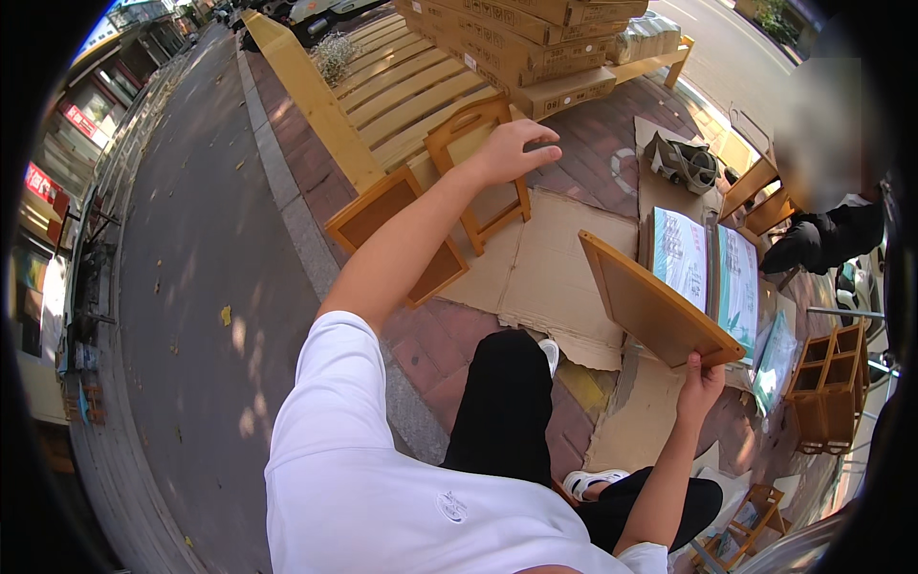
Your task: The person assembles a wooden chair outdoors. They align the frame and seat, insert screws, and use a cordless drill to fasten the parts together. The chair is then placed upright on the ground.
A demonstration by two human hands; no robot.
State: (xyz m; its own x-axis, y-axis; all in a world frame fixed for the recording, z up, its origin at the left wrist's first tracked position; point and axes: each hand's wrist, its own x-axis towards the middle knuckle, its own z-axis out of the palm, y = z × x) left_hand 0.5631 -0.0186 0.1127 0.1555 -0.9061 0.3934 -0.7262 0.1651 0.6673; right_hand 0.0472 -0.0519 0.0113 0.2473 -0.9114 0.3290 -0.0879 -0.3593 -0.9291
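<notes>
Held wooden panel (655,311), one; handled wooden frame (501,224), one; slatted platform (311,96), one; drab bag (687,165), one; white shoes (585,483), two.

Street-side setting. Brown cartons (488,50) stand stacked on a slatted wooden platform (390,94); a tuft of small pale flowers (334,55) lies on its slats to their left. An olive bag (685,163) rests on the ground below the cartons, at right. A stone curb (271,143) separates the brick paving (449,359) from a grey asphalt lane (191,258), where a yellow leaf (226,315) lies. Far right: a wooden shelf unit (826,394) with open compartments.
</notes>
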